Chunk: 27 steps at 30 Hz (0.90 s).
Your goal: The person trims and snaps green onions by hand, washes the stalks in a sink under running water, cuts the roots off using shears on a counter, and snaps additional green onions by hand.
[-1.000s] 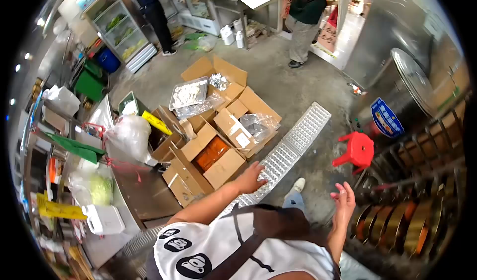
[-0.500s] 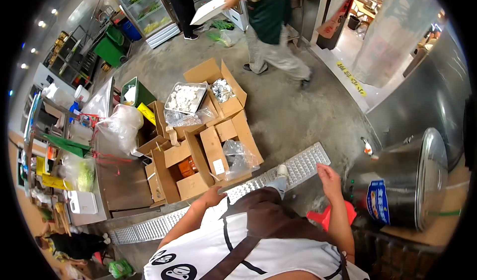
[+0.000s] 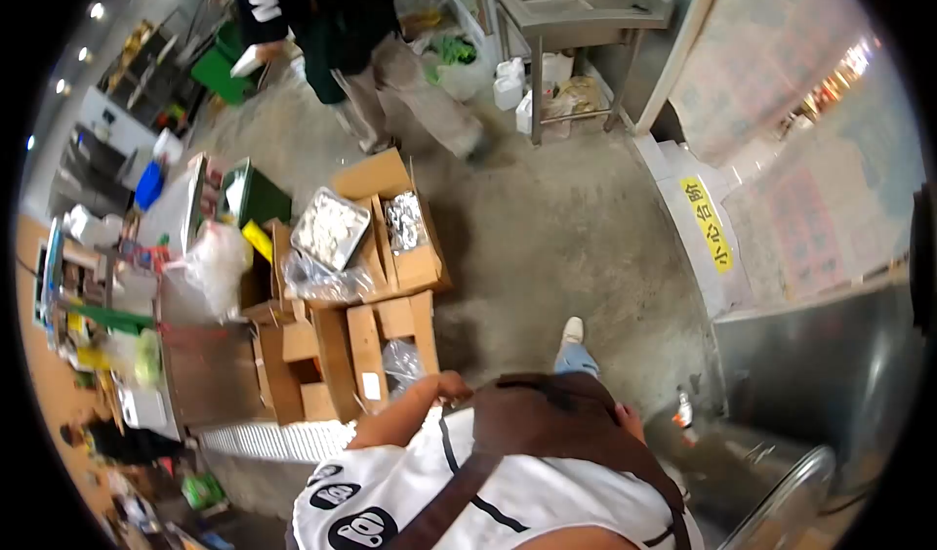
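My left hand (image 3: 449, 386) hangs beside the brown apron (image 3: 547, 423), its fingers curled in with nothing visible in them. An open cardboard box (image 3: 363, 340) with clear plastic in it is nearest to that hand. At the apron's right edge only a small part of my right hand (image 3: 630, 421) shows; its fingers are mostly hidden. Farther ahead, a metal tray (image 3: 363, 220) of white pieces lies on the open boxes, next to a box (image 3: 429, 267) holding silvery packets.
A co-worker (image 3: 342, 52) in a dark apron walks at upper left. A steel sink (image 3: 561, 28) stands at the back wall. A yellow-marked step (image 3: 705, 223) lies before a plastic curtain at right. A small bottle (image 3: 685, 408) and a large lid rim (image 3: 781, 496) are at lower right.
I have stepped forward past the metal grating. The boxes now lie closer to my left side. My right hand has dropped beside the apron. The co-worker has moved left across the view.
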Available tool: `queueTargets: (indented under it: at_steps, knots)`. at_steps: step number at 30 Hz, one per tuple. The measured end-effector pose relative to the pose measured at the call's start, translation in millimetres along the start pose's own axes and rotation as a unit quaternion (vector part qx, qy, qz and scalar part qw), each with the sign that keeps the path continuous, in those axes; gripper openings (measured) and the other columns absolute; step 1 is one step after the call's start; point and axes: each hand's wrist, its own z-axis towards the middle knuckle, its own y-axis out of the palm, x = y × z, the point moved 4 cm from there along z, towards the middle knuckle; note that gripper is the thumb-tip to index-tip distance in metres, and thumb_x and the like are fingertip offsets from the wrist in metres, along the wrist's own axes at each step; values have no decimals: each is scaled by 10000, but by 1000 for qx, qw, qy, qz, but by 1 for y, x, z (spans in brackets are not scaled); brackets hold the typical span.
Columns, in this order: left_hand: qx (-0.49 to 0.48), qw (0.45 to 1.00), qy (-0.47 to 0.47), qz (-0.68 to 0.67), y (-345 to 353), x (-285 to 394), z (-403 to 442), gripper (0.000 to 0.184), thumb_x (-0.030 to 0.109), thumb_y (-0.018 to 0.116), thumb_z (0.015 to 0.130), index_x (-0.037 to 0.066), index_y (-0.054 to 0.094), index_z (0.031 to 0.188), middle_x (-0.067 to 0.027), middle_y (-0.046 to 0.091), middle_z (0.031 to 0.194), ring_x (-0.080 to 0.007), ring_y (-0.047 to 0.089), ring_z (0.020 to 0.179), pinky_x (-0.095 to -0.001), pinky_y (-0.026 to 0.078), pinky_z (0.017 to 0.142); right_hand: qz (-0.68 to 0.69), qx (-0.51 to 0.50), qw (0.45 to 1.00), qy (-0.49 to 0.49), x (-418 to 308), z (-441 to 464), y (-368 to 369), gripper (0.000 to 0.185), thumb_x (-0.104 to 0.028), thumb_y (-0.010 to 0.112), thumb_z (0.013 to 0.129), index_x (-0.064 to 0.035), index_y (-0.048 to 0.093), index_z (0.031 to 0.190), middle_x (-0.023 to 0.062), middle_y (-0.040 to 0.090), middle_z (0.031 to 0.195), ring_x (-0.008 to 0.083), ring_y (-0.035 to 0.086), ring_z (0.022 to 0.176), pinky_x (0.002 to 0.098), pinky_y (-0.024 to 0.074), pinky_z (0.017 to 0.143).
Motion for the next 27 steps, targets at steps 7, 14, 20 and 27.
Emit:
queueTargets:
  at_steps: [7,14,20,27]
  knots:
    - [189,975,12,-118,-73,83,0,336,324,700,671,63,697,881,-155,667,810,-243,640,752,-349,492,698,-267,-253,920,-133,-109,184,-59,352,-257,597,819,24,619,1031,231,642,956,290,632,918,375,468,800]
    - [275,909,14,-312,-140,112,-9,254,183,672,696,5,654,876,-143,669,783,-205,637,739,-329,490,688,-212,-422,881,-36,-278,273,-45,307,-82,494,866,-20,596,1148,134,669,986,201,626,811,342,489,763]
    - [293,908,69,-292,-290,109,34,286,101,595,622,17,648,891,-188,643,776,-286,632,761,-357,480,684,-230,-266,935,54,-341,428,-11,495,-173,585,847,-22,436,1295,170,561,1198,267,553,1050,377,437,897]
    - [224,908,-11,-353,-454,94,42,259,198,665,658,16,671,842,-185,659,797,-264,645,783,-352,479,677,-267,-221,926,-148,-578,489,63,636,-176,725,751,-30,419,1289,210,510,1249,349,496,1156,405,410,953]
